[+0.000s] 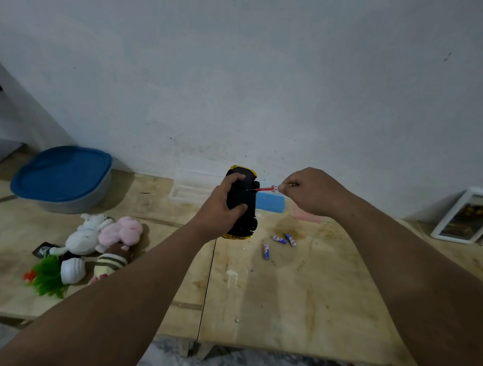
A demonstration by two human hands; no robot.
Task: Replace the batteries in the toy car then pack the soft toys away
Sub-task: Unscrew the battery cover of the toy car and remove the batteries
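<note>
Currently I am holding the toy car point(240, 202) with my left hand point(222, 207), its black underside turned to me, lifted a little above the wooden surface point(284, 293). The fingers point(239, 178) of this hand are wrapping around the car body and pressing on it from both sides. My right hand point(307, 191) is pinching the clear end of a small red screwdriver point(265, 189) between thumb and fingertips, and its tip is sitting on a point of the underside, where I judge the screw of the battery cover is. I cannot tell if the screw is going out or going in.

Three small blue batteries point(279, 239) are lying loose on the surface just right of the car, near each other but apart. Whether these are the old ones or the new ones, the view is not showing me. So I judge the battery part is in the middle, not finished.

The soft toys point(98, 239) are lying in a heap on the left side of the surface: a white one, a pink one, a striped one, with something green and leafy point(48, 277) beside them. The grey tub with the blue lid point(62, 173) is standing behind them, closed. The packing is not yet begun.
</note>
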